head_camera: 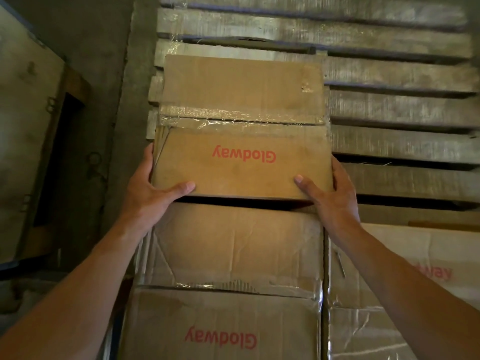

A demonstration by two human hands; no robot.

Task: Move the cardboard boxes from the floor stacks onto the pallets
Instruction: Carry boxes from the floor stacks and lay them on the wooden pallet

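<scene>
so box gripped btwn l hand, r hand

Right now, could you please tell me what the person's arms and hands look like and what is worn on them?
Nothing is worn that shows. The left hand and right hand have no gloves, and no ring, watch or wristband is visible. The left forearm and right forearm are uncovered down to the picture's edge, with no sleeve in view.

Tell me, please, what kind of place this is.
Probably a warehouse or storeroom: a wooden pallet on a concrete floor, a Glodway cardboard box held over it, and more taped boxes stacked nearby.
</scene>
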